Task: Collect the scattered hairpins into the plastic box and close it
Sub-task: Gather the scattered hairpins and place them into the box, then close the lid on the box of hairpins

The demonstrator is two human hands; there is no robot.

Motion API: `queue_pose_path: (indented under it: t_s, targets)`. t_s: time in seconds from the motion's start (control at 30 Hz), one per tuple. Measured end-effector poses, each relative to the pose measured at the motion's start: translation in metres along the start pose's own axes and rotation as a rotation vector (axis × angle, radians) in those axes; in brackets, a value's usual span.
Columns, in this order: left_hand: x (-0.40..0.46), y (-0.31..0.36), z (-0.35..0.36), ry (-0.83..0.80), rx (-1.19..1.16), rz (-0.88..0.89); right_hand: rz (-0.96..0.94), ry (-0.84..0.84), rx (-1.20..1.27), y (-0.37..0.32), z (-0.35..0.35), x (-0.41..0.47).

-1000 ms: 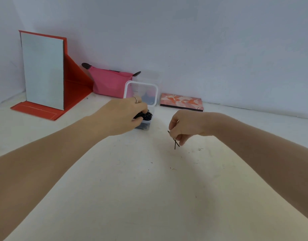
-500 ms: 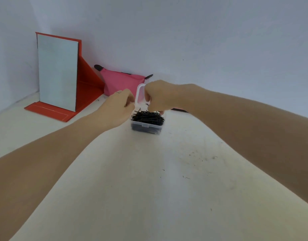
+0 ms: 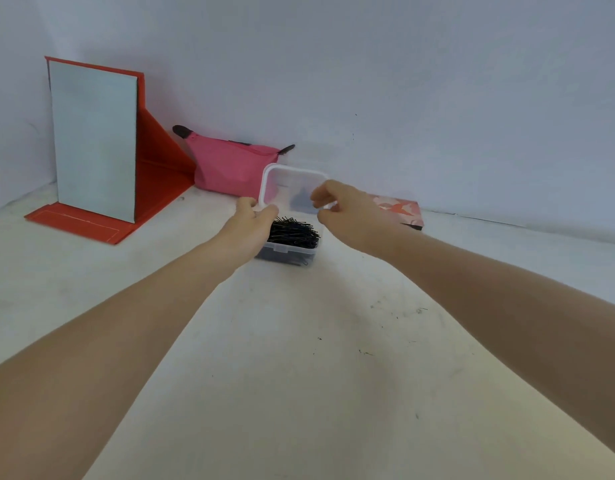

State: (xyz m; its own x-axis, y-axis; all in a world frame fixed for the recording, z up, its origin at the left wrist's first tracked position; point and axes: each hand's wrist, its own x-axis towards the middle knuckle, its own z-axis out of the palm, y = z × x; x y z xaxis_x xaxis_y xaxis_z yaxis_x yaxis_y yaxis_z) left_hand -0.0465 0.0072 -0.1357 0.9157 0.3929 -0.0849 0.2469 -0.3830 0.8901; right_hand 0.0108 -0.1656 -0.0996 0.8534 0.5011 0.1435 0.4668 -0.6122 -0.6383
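A small clear plastic box (image 3: 288,252) sits on the white table, heaped with black hairpins (image 3: 294,233) that rise above its rim. Its clear hinged lid (image 3: 292,183) stands upright behind the pile. My left hand (image 3: 252,221) pinches the lid's lower left edge. My right hand (image 3: 344,209) holds the lid's right edge with thumb and fingers. Both hands are at the far side of the box, just above the pins.
A red folding mirror stand (image 3: 98,147) stands at the back left, a pink pouch (image 3: 230,168) beside it. A flat patterned case (image 3: 399,211) lies behind my right hand. The table (image 3: 299,375) carries small dark specks.
My right hand carried a hairpin to the box, dropped it and moved to the lid's right edge. My left hand shifted from the pins to the lid's left edge.
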Motion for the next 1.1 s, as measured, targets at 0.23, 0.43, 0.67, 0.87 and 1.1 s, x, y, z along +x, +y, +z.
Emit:
queue_pose_path:
  t_s: [0.23, 0.43, 0.67, 0.87, 1.1]
  targets:
    - [-0.006, -0.001, 0.022, 0.021, -0.016, 0.019, 0.176, -0.001, 0.271, 0.017, 0.021, -0.038]
    - [-0.022, 0.006, 0.056, 0.024, 0.053, 0.114, 0.059, 0.181, 0.173, 0.043, 0.023, -0.066]
    - [-0.048, 0.02, 0.087, -0.015, 0.286, 0.289, 0.068, 0.22, 0.182, 0.063, 0.012, -0.09]
    - [-0.053, 0.014, 0.093, -0.099, 0.321, 0.27, 0.135, 0.202, 0.408, 0.072, 0.011, -0.106]
    - [-0.052, 0.012, 0.096, -0.063, 0.453, 0.312, 0.122, 0.168, 0.371, 0.073, 0.014, -0.107]
